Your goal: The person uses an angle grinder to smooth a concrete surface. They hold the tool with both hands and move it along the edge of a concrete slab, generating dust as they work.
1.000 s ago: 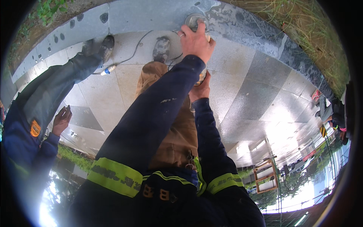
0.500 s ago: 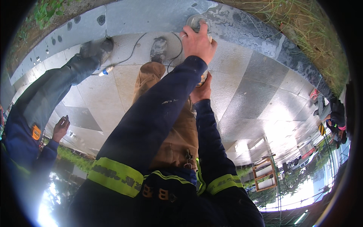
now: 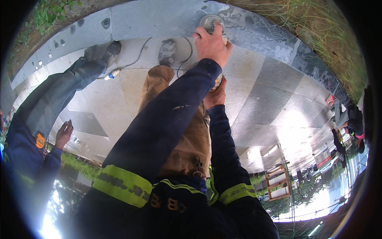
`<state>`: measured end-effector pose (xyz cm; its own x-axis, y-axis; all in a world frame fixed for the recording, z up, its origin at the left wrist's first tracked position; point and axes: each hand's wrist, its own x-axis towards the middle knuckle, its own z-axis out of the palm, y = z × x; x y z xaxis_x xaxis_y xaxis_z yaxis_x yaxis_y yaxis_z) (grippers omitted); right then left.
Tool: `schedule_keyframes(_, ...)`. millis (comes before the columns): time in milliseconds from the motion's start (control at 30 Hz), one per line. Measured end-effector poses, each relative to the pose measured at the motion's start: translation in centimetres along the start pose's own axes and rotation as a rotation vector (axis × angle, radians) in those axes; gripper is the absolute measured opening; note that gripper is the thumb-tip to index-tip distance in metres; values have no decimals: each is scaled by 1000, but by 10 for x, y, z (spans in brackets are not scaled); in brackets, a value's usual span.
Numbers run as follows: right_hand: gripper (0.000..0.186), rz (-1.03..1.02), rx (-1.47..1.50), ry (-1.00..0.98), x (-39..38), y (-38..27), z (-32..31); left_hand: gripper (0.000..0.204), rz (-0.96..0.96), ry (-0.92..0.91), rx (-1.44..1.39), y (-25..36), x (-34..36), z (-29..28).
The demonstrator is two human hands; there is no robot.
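My left hand [image 3: 213, 48], a ring on one finger, is closed over the head of a power grinder [image 3: 207, 22] with a round grey guard, which rests against the grey stone curb [image 3: 155, 18]. Lower, my right hand [image 3: 217, 93] grips the grinder's body, partly hidden behind my left sleeve. My shoe [image 3: 167, 51] stands on the paving near the curb's inner edge, beside a dark cord [image 3: 185, 58].
At left, another person [image 3: 65, 81] has a hand [image 3: 63, 135] lowered near their leg. A cable connector [image 3: 112, 74] lies on the tiled paving [image 3: 254, 103]. Grass [image 3: 318, 40] borders the curb. Other people [image 3: 348, 123] and a wooden frame [image 3: 277, 181] are at right.
Both my hands and the grinder have shifted slightly rightward in the view, still against the curb. The grip looks the same. People at the far right have moved a little.
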<state>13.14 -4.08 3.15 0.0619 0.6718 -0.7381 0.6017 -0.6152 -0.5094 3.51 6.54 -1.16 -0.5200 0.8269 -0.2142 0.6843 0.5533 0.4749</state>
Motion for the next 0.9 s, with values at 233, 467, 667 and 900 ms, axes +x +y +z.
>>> schedule_keyframes(233,91,49,-24,-24,-7,3,-1,74,-42,-73,-59,0,-3,-6)
schedule_keyframes(467,91,-27,39,-22,6,4,-5,74,-11,-21,-22,6,4,1)
schedule_keyframes(667,91,30,-13,-23,3,1,-7,75,-23,-44,-65,5,3,1)
schedule_keyframes(900,90,-12,-17,3,7,7,-15,74,-48,-94,-48,15,3,2)
